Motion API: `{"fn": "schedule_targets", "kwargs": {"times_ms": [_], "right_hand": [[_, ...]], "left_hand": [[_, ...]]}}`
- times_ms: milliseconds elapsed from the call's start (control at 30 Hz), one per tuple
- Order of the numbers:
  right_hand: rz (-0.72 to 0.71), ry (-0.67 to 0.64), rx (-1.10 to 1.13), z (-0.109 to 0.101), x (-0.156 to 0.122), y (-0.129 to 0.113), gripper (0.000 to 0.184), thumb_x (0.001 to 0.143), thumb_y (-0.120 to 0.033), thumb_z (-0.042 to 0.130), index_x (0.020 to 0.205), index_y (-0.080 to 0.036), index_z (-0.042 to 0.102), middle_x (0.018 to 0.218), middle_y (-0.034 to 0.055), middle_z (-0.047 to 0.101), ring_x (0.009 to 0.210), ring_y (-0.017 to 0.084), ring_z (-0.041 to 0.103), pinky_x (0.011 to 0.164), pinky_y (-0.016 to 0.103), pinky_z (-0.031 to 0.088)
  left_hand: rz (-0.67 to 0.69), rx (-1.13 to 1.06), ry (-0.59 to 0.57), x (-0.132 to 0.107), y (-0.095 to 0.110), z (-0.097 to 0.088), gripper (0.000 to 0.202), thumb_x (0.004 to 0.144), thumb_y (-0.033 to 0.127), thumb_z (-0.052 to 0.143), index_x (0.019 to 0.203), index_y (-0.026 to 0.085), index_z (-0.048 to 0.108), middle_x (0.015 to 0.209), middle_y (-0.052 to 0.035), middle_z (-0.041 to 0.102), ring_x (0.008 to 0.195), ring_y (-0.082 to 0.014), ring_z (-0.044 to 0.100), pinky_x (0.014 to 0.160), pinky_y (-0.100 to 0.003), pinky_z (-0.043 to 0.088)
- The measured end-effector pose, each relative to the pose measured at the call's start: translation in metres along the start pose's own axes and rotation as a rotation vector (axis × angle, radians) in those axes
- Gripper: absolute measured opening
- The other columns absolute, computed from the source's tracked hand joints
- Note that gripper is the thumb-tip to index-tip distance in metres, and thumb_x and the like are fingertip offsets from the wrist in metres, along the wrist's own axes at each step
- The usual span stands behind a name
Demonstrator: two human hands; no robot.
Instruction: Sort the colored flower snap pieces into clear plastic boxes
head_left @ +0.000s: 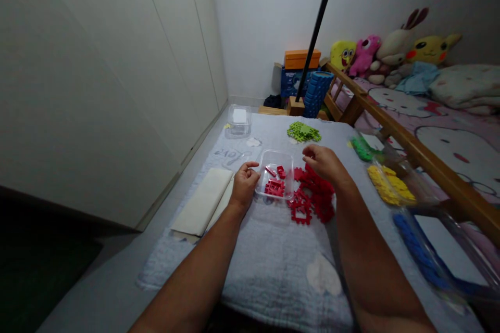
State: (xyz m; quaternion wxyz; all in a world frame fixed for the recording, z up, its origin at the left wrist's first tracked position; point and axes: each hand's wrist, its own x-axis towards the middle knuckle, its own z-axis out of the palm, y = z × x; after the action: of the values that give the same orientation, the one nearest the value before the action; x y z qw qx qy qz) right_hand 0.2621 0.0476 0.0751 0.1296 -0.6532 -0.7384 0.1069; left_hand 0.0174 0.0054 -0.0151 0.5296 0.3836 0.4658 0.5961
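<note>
A clear plastic container [289, 166] stands on the cloth with several red interlocking toy pieces [275, 187] inside. My left hand [245, 184] is at its left wall, with thumb and fingers closed on the rim. Just right of the container lies a loose pile of red toy pieces [322, 200], some of them square frames with notched edges. Above the far side of this pile is my right hand [322, 160]. Its fingers are curled in toward the thumb, and whatever may be between them cannot be made out.
Green pieces [302, 131] lie heaped at the back. A lidded clear box [239, 120] stands back left, and a folded beige cloth [203, 200] lies left. Along the right, by the wooden bed rail [414, 151], are containers of green, yellow pieces [390, 186] and blue pieces [416, 244].
</note>
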Motion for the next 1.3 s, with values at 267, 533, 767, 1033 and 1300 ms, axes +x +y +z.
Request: {"fn": "schedule_targets", "kwargs": {"times_ms": [267, 533, 767, 1033, 1300], "right_hand": [[0.04, -0.398, -0.28, 0.001, -0.017, 0.021, 0.014, 0.091, -0.024, 0.07, 0.095, -0.021, 0.082, 0.096, 0.0067, 0.081, 0.086, 0.02, 0.071, 0.07, 0.028, 0.041], [0.047, -0.189, -0.383, 0.031, -0.037, 0.008, 0.022, 0.097, -0.029, 0.064, 0.102, -0.018, 0.083, 0.116, 0.0161, 0.077, 0.111, 0.028, 0.068, 0.086, 0.035, 0.045], [0.031, -0.052, -0.238, 0.024, -0.035, 0.021, 0.017, 0.092, -0.025, 0.066, 0.095, -0.02, 0.082, 0.106, 0.011, 0.077, 0.102, 0.025, 0.067, 0.088, 0.034, 0.045], [-0.169, -0.048, 0.077, 0.007, -0.025, -0.023, 0.015, 0.092, -0.022, 0.063, 0.09, -0.02, 0.078, 0.087, 0.0048, 0.079, 0.079, 0.018, 0.067, 0.072, 0.027, 0.042], [-0.119, -0.087, -0.212, 0.035, -0.001, -0.076, 0.02, 0.1, -0.029, 0.061, 0.108, -0.023, 0.079, 0.104, 0.0118, 0.083, 0.102, 0.025, 0.071, 0.086, 0.033, 0.042]], "left_hand": [[0.005, 0.002, -0.005, -0.002, 0.003, 0.0, 0.039, 0.065, 0.033, 0.073, 0.1, 0.018, 0.062, 0.053, 0.0121, 0.045, 0.049, -0.0085, 0.036, 0.053, -0.023, 0.025], [-0.002, 0.025, 0.001, -0.003, 0.007, 0.002, 0.041, 0.063, 0.034, 0.073, 0.1, 0.018, 0.062, 0.052, 0.0109, 0.048, 0.049, -0.0093, 0.038, 0.053, -0.023, 0.027], [-0.003, 0.007, -0.002, -0.003, 0.006, 0.001, 0.039, 0.065, 0.033, 0.073, 0.1, 0.019, 0.063, 0.053, 0.0112, 0.047, 0.049, -0.0089, 0.036, 0.052, -0.023, 0.026], [-0.002, -0.001, -0.008, -0.002, 0.002, 0.0, 0.039, 0.066, 0.034, 0.076, 0.099, 0.019, 0.064, 0.053, 0.0114, 0.045, 0.049, -0.009, 0.038, 0.053, -0.023, 0.026], [0.006, -0.003, -0.004, -0.002, 0.002, 0.0, 0.037, 0.066, 0.032, 0.075, 0.099, 0.018, 0.064, 0.053, 0.0113, 0.045, 0.049, -0.0088, 0.037, 0.053, -0.023, 0.026]]}}
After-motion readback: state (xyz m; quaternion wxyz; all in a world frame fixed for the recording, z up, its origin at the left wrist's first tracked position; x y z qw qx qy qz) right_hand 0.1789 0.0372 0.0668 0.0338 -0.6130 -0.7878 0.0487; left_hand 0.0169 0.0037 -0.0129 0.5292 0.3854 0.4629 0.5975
